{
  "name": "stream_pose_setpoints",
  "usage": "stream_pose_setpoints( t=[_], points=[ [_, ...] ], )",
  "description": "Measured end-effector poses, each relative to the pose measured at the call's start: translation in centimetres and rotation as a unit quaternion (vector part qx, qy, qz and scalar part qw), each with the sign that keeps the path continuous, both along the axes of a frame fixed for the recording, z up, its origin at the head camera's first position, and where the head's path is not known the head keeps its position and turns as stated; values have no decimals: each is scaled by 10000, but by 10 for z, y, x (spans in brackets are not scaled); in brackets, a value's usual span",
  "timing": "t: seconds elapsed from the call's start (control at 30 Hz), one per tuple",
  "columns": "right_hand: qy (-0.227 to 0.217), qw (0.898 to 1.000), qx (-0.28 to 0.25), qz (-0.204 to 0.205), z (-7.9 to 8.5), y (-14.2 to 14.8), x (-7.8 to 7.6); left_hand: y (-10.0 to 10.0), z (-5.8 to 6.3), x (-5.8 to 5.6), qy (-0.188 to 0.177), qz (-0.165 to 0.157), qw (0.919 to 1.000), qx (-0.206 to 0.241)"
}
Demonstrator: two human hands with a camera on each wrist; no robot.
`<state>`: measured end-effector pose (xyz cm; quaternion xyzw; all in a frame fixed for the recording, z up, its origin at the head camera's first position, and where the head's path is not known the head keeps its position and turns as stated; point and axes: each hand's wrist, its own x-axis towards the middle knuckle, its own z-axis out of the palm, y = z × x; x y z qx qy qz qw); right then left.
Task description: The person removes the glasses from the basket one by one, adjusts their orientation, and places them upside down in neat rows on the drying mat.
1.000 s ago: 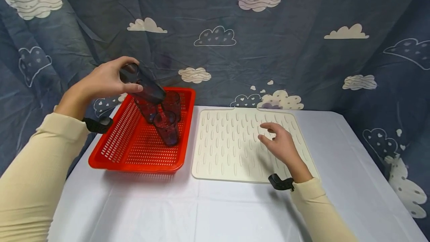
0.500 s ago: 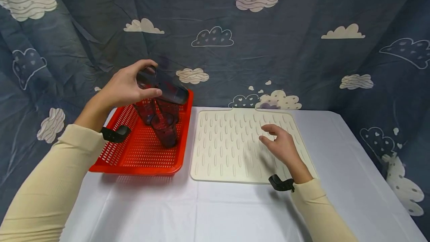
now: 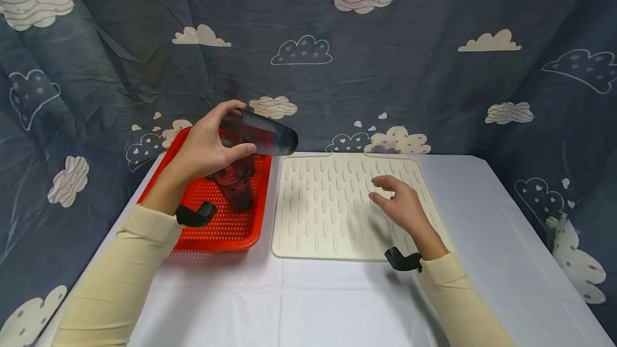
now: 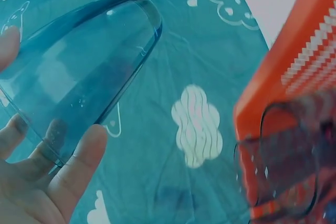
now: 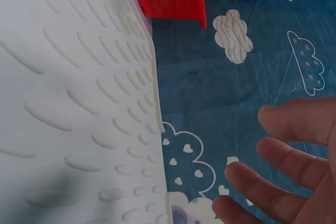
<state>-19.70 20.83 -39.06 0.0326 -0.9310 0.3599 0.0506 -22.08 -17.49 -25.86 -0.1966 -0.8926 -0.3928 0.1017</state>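
A dark blue tinted drinking glass is in my left hand, which grips it near the rim. The glass lies nearly level in the air, its base toward the right, over the right edge of the red plastic basket. The left wrist view shows the glass as see-through, with fingers and thumb around its mouth end. Another tinted glass stands in the basket, and more glass behind it is partly hidden by my left hand. My right hand hovers over the ribbed white mat, fingers loosely bent, holding nothing.
The basket and the mat lie side by side on a table with a white cloth. A dark curtain with printed clouds hangs right behind the table's back edge and along both sides.
My left hand has carried the glass to the right and slightly down, from above the basket toward the mat, and the glass has tipped closer to level. The right hand has stayed in place.
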Motion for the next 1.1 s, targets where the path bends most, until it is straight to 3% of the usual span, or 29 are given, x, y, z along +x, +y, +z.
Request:
stream_pose_setpoints(
  t=[0.23,0.5,0.83,1.1],
  points=[
    [-50,9999,-104,77,-1,-3,-1,10,-14,2,-435,-153,9982,391],
    [-244,9986,-305,354,-5,0,1,29,-32,-1,-687,-419,9946,650],
    [-561,9887,-1196,704,5,2,0,55,-47,4,-738,-950,9832,1369],
    [-538,9793,-1664,1017,8,-1,-2,81,-56,10,-893,-1205,9756,1605]
  ],
)
